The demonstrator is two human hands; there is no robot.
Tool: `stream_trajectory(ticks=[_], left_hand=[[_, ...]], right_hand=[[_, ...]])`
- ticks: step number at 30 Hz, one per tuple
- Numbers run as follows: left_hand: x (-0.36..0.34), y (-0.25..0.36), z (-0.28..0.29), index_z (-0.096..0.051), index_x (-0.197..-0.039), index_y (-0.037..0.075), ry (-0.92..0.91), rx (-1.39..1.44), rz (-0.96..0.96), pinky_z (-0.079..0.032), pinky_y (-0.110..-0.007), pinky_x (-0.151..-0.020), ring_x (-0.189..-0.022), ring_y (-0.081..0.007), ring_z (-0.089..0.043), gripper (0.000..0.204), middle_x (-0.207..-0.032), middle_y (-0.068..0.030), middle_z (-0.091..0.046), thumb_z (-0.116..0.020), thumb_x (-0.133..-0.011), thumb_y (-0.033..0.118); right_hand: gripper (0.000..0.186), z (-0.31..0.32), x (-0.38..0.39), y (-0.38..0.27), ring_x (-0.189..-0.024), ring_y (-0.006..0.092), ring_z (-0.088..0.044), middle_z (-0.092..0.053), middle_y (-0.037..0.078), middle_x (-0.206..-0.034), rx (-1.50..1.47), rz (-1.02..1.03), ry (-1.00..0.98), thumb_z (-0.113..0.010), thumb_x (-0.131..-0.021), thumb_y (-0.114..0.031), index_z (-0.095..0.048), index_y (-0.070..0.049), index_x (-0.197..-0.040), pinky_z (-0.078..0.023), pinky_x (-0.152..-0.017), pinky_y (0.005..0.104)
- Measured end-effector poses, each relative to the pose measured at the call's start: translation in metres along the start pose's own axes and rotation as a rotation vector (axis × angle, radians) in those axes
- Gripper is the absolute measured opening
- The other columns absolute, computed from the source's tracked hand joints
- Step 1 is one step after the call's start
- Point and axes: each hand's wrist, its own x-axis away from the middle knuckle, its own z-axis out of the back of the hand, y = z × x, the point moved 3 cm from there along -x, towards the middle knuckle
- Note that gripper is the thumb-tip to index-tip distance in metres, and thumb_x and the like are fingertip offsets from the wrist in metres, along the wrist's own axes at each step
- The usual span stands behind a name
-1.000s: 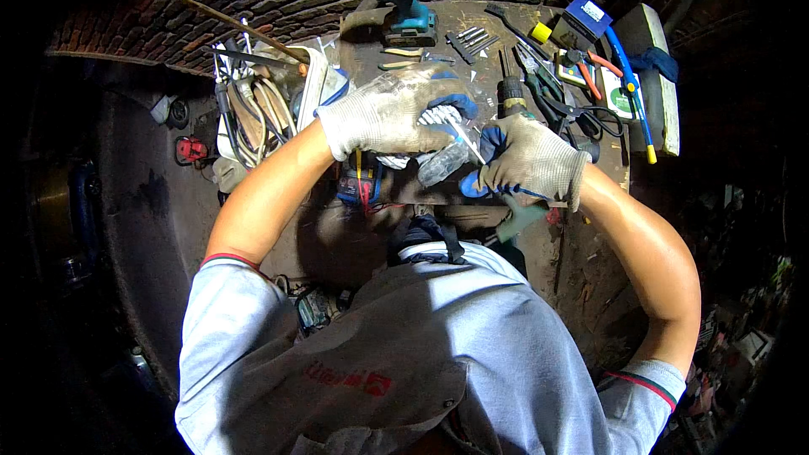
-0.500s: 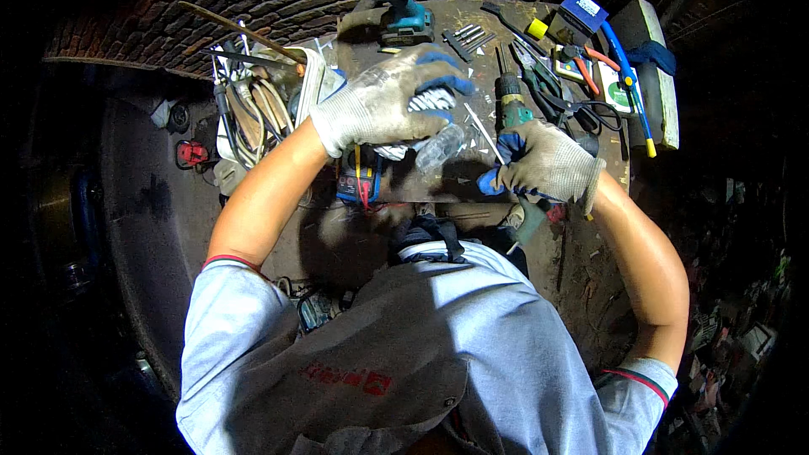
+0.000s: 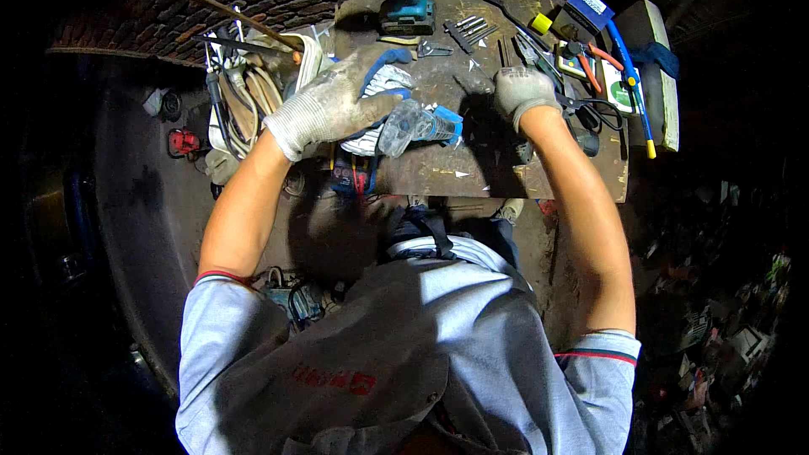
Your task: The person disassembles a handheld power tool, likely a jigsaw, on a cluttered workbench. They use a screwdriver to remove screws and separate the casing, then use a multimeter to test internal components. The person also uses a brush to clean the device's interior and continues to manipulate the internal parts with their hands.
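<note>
currently, left hand (image 3: 341, 101) grip half-curled on a white ridged bundle (image 3: 389, 79) at the tabletop's (image 3: 430, 177) left, clear plastic piece (image 3: 396, 128) just beside. right hand (image 3: 524, 93) near pliers (image 3: 527, 50); grip hidden, cannot tell. judged progress: bundle in hand, unreleased; completion not shown.

We see red lettering (image 3: 320, 378) with a square red emblem (image 3: 362, 384) on our dark apron (image 3: 358, 350), nearer us than the left fingers (image 3: 389, 57) | white label (image 3: 595, 2) on the blue box (image 3: 581, 15), beyond and right of our right fingers (image 3: 509, 84) | green-and-white pack (image 3: 622, 95) right of those fingers, print unclear
</note>
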Motion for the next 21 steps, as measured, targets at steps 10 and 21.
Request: stream_trajectory(ticks=[10, 21], left_hand=[[0.016, -0.018, -0.001, -0.053, -0.128, 0.003, 0.126, 0.136, 0.033, -0.043, -0.037, -0.100, -0.115, -0.0278, -0.057, 0.046, -0.123, -0.0150, -0.060, -0.062, -0.087, 0.023], [0.025, -0.031, 0.017, -0.057, -0.124, -0.001, 0.184, 0.951, -0.075, -0.045, -0.031, -0.099, -0.112, -0.0160, -0.057, 0.050, -0.120, -0.0092, -0.062, -0.059, -0.093, 0.039]], right_hand=[[0.026, -0.017, -0.045, -0.015, -0.100, 0.0278, -0.069, -0.071, 0.013, -0.107, 0.280, 0.222, -0.104, -0.058, -0.083, -0.017, -0.073, -0.012, -0.104, -0.054, -0.081, 0.0398], [0.048, 0.006, 0.055, -0.012, -0.097, 0.0240, -0.064, -0.066, 0.015, -0.107, -1.221, 0.057, -0.133, -0.072, -0.082, -0.029, -0.061, -0.004, -0.122, -0.049, -0.087, 0.0360]])
